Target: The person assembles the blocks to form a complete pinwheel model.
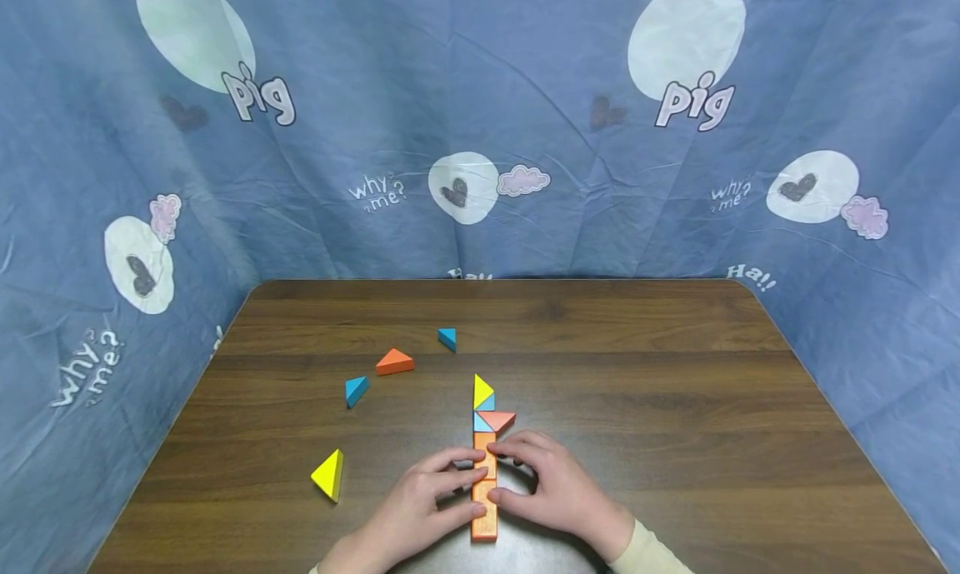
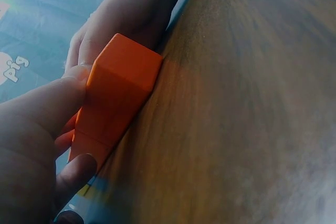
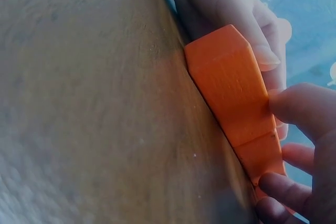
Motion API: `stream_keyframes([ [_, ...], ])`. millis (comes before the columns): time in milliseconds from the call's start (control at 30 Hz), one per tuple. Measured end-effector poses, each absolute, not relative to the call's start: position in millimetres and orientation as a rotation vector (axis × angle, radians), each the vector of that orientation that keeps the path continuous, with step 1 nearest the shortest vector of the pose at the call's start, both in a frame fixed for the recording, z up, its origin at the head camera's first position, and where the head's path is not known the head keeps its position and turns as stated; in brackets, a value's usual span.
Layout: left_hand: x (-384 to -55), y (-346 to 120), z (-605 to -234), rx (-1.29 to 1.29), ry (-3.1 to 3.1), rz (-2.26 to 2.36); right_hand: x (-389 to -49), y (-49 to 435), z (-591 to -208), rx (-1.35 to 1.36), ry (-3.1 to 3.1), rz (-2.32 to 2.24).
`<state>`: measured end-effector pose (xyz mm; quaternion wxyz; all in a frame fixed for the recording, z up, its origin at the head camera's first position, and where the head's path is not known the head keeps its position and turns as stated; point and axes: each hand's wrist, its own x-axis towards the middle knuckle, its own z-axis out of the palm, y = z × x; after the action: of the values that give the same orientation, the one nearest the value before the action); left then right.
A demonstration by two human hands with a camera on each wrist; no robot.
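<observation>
Two orange rectangular blocks (image 1: pixel 483 492) lie end to end on the wooden table, forming a straight column. My left hand (image 1: pixel 427 499) touches their left side with thumb and fingertips. From the right, my right hand (image 1: pixel 558 484) presses fingertips and thumb against the same blocks. The near block's end face (image 2: pixel 134 59) shows in the left wrist view; a seam between the orange blocks (image 3: pixel 233 93) shows in the right wrist view. Beyond them, light blue triangles (image 1: pixel 481 421), a salmon triangle (image 1: pixel 498 420) sticking out rightward and a yellow triangle (image 1: pixel 482 392) continue the column.
Left of the column lie a larger yellow triangular block (image 1: pixel 327 476), a blue triangle (image 1: pixel 356 391) and an orange triangle (image 1: pixel 394 361). Another blue triangle (image 1: pixel 447 338) lies farther back. A printed blue cloth (image 1: pixel 525 241) hangs behind the table (image 1: pixel 675 407).
</observation>
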<state>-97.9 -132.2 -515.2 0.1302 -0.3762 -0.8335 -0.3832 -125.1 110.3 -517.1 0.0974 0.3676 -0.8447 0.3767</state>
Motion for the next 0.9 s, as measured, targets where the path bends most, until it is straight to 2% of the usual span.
stream_keyframes([
  [600,-98,-133,-516,-1.029,-2.441,-1.269,-125,113,-516,1.071,-2.535,1.099],
  [900,-103,-144,-486,-0.979,-2.432,-1.270,-125,111,-519,1.087,-2.494,1.082],
])
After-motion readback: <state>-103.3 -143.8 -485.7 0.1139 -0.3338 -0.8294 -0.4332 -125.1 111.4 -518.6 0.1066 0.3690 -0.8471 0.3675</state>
